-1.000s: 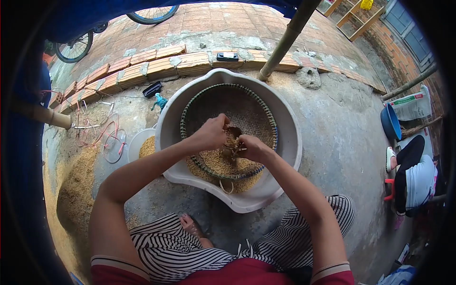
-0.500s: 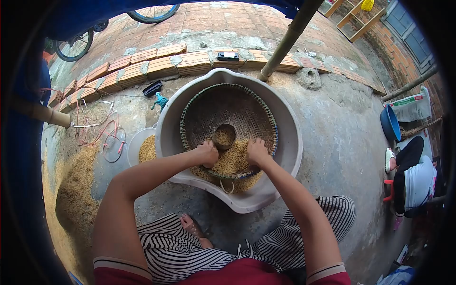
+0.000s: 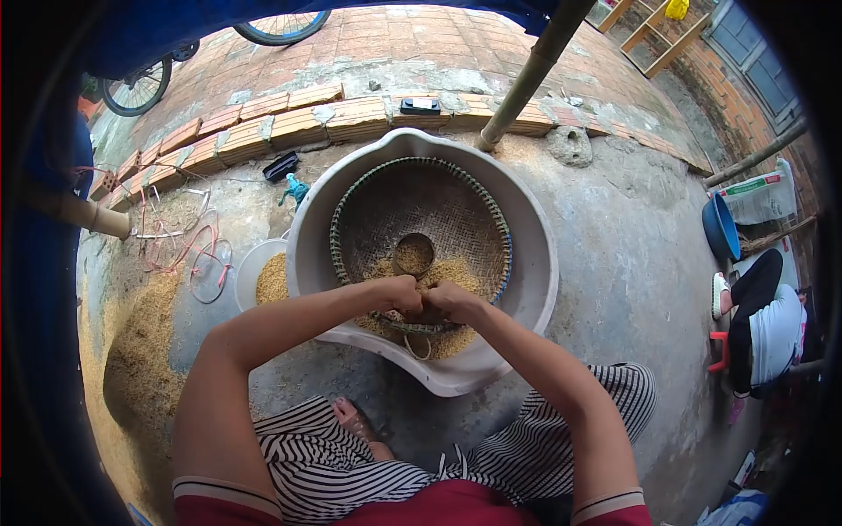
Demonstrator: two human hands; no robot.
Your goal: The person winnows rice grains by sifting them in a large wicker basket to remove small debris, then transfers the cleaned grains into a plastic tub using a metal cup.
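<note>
My left hand (image 3: 402, 296) and my right hand (image 3: 450, 302) meet over the near half of a round woven sieve (image 3: 456, 193). Both have curled, closed fingers, pressed close together in yellowish grain (image 3: 460, 273) that looks like unhusked rice; their fingertips are partly hidden. Just beyond them a small round cup (image 3: 413, 255) with grain inside stands in the sieve. The green-bound sieve rests inside a large grey plastic basin (image 3: 535, 254). More grain lies in the basin below the sieve's near rim, beside a small cord loop (image 3: 417, 349).
Left of the basin are a pale bowl (image 3: 248, 272) of grain, a grain heap (image 3: 145, 351) and tangled pink string (image 3: 210, 237). A bamboo pole (image 3: 535, 70) rises behind, near a brick edging (image 3: 351, 114). At right are a blue basin (image 3: 719, 228) and a seated person (image 3: 772, 333).
Both hands have come inward from the sieve's two sides and now meet in the middle. Grain beneath them has shifted, baring some of the near sieve floor.
</note>
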